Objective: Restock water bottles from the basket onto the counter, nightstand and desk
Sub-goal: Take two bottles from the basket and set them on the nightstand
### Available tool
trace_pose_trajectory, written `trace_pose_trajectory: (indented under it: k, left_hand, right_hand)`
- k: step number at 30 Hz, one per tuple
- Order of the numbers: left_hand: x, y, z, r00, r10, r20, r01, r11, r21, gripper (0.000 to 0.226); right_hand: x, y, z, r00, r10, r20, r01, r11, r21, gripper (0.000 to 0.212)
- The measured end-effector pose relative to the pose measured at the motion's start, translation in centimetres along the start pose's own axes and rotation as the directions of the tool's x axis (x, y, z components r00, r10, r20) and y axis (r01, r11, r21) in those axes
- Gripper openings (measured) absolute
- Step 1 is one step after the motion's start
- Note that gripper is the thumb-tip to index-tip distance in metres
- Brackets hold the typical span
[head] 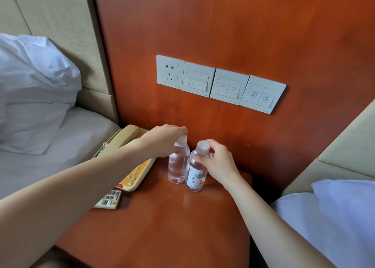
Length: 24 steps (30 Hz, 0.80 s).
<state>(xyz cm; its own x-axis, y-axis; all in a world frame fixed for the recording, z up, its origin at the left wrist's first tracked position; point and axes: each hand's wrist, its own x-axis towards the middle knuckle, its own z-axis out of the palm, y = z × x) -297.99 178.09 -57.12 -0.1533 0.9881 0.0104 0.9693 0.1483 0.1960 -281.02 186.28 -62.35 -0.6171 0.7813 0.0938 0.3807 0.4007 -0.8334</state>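
Both hands were clamped on upright bottles: left hand (pixel 162 141) over the plain bottle (pixel 177 166), right hand (pixel 218 160) on the labelled bottle (pixel 195 172). The bottles stood touching on the nightstand (pixel 162 223), directly beneath the hands.

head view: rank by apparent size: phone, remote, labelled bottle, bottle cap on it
1. phone, largest, though an arm covers part of it.
2. labelled bottle.
3. remote, close to the bottle in apparent size and partly hidden by the arm, so 2 and 3 are unsure.
4. bottle cap, clearly smallest.

Nightstand (pixel 162 227) front free; telephone (pixel 129 144), remote (pixel 108 199) crowd left.
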Motion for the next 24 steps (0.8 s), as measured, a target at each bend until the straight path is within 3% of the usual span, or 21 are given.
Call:
trace_pose_trajectory:
  k: [5, 10, 17, 22, 24]
  left_hand:
    - [1.4, -0.2, -0.5, 0.992, 0.057, 0.113, -0.059, 0.998, 0.014, 0.037]
    - [2.2, -0.9, -0.4, 0.99, 0.094, 0.109, -0.091, 0.995, -0.031, 0.043]
    - [2.4, -1.6, 0.3, 0.983, 0.153, 0.102, -0.131, 0.972, -0.193, 0.027]
    - [0.3, -2.1, 3.4, 0.999, -0.005, -0.038, -0.01, 0.918, -0.395, 0.067]
    - [0.3, -2.1, 3.7, 0.996, -0.082, -0.043, 0.059, 0.915, -0.4, 0.075]
  right_hand:
    - [0.7, 0.3, 0.4, 1.0, -0.003, -0.017, 0.003, 1.0, -0.018, 0.025]
    - [1.2, 0.5, 0.9, 0.997, -0.01, -0.077, 0.006, 0.999, -0.049, 0.024]
    - [1.7, 0.9, 0.5, 0.996, -0.006, -0.089, 0.0, 0.998, -0.07, 0.03]
    - [1.2, 0.9, 0.2, 1.0, -0.015, -0.018, 0.014, 0.998, -0.061, 0.039]
    - [1.5, 0.5, -0.4, 1.0, -0.012, 0.004, 0.012, 0.998, -0.058, 0.043]
